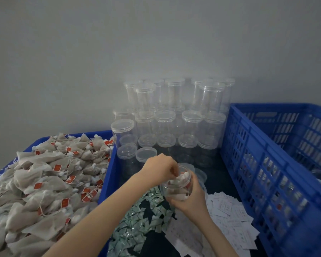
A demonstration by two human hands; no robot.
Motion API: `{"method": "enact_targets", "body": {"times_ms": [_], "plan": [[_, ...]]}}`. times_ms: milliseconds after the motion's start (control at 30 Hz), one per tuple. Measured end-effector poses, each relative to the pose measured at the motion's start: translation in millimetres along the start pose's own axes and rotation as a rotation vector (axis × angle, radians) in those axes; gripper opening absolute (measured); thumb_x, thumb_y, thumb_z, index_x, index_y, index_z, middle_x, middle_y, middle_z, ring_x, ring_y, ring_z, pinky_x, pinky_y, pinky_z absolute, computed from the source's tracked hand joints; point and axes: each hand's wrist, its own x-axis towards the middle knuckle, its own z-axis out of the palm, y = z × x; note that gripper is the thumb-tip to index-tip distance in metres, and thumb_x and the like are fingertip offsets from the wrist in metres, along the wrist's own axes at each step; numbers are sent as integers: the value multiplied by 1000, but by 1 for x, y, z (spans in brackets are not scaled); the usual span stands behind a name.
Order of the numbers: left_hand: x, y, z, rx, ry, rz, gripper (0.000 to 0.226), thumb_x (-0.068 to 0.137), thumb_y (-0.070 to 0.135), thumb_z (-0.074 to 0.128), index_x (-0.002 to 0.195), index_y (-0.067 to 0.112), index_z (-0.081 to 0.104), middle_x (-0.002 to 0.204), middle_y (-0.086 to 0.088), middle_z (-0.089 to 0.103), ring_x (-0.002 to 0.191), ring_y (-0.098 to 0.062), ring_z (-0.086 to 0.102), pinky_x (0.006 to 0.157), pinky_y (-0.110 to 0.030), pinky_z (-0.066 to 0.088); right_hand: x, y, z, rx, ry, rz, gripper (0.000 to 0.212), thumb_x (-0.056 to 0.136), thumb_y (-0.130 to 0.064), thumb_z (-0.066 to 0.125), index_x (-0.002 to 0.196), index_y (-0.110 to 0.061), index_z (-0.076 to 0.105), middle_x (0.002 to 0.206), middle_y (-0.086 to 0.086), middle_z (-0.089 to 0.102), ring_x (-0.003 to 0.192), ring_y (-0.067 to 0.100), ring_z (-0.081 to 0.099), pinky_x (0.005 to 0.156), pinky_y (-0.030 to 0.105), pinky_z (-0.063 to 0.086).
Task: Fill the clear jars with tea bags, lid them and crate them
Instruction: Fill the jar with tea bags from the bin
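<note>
My right hand [190, 198] grips a clear jar [177, 184], tilted toward me and without a lid, with several tea bags inside it. My left hand [160, 168] is over the jar's mouth, its fingertips curled down onto the tea bags at the opening. A heap of tea bags [43, 184] with red tags fills the blue tray [107, 175] on the left. Stacked empty lidded jars [170, 119] stand against the wall behind. The blue slatted crate [267, 164] on the right holds filled jars, dimly seen through its wall.
A pile of small green-white sachets [146, 217] lies below the jar. White paper slips [228, 219] spread to the right of them. A loose clear lid [200, 176] lies just behind my right hand. The grey wall closes off the back.
</note>
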Motion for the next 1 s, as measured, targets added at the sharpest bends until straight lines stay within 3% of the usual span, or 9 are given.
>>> {"method": "enact_targets", "body": {"times_ms": [133, 267, 333, 467, 633, 767, 833, 933, 1000], "plan": [[16, 2, 3, -62, 137, 26, 10, 88, 32, 65, 96, 34, 72, 99, 12, 70, 91, -12, 64, 76, -32, 53, 0, -2, -19, 19, 54, 14, 106, 44, -47, 88, 139, -33, 42, 126, -11, 59, 108, -3, 60, 85, 16, 52], [29, -16, 20, -402, 399, -226, 12, 91, 23, 62, 99, 23, 70, 97, 6, 71, 88, -13, 64, 81, -33, 53, 2, -5, -45, 23, 169, 4, 94, 49, -30, 95, 128, -46, 45, 122, -13, 61, 107, 0, 61, 91, 27, 54], [33, -22, 45, -403, 277, -324, 14, 92, 20, 61, 101, 19, 71, 101, 0, 72, 92, -17, 65, 85, -35, 53, 4, -6, -59, 7, 205, -15, 98, 53, -22, 97, 134, -37, 45, 123, -11, 61, 108, 3, 62, 92, 30, 55], [27, 10, 105, -334, -115, -34, 18, 89, 24, 66, 102, 15, 73, 101, -2, 73, 92, -15, 66, 87, -35, 53, 8, -9, -79, -20, 221, -60, 101, 57, -16, 96, 143, -24, 42, 127, -7, 61, 112, 6, 61, 92, 25, 53], [28, 52, 142, -285, -72, 14, 29, 87, 30, 63, 113, 18, 68, 116, -3, 67, 105, -21, 62, 81, -30, 47, 12, -11, -90, -16, 264, -80, 93, 58, -6, 94, 138, -19, 48, 119, -9, 65, 105, 0, 64, 89, 23, 55], [38, 79, 153, -110, -108, 92, 53, 87, 40, 62, 135, 18, 53, 139, -8, 52, 127, -28, 48, 103, -39, 40, 12, -9, -92, -23, 275, -84, 96, 57, -8, 95, 139, -21, 46, 122, -11, 62, 108, -3, 61, 89, 16, 52], [38, 85, 157, 11, -111, 203, 57, 89, 43, 61, 138, 17, 51, 145, -8, 47, 133, -27, 40, 111, -37, 30, 12, -7, -92, -26, 258, -65, 97, 57, -12, 96, 140, -19, 45, 124, -6, 62, 111, 4, 62, 94, 26, 54], [36, 82, 161, 95, 98, 330, 35, 75, 50, 70, 104, 31, 75, 111, 11, 71, 107, -9, 63, 91, -20, 47, 12, -3, -94, -18, 263, -57, 98, 57, -11, 96, 141, -15, 45, 125, 0, 63, 114, 16, 63, 98, 44, 54], [32, 83, 160, 136, 82, 354, 18, 58, 51, 77, 72, 41, 76, 79, 23, 71, 79, 1, 67, 70, -14, 50, 12, -1, -95, -14, 282, -57, 97, 57, -8, 95, 140, -13, 46, 125, 1, 63, 114, 18, 63, 99, 46, 53]]}}
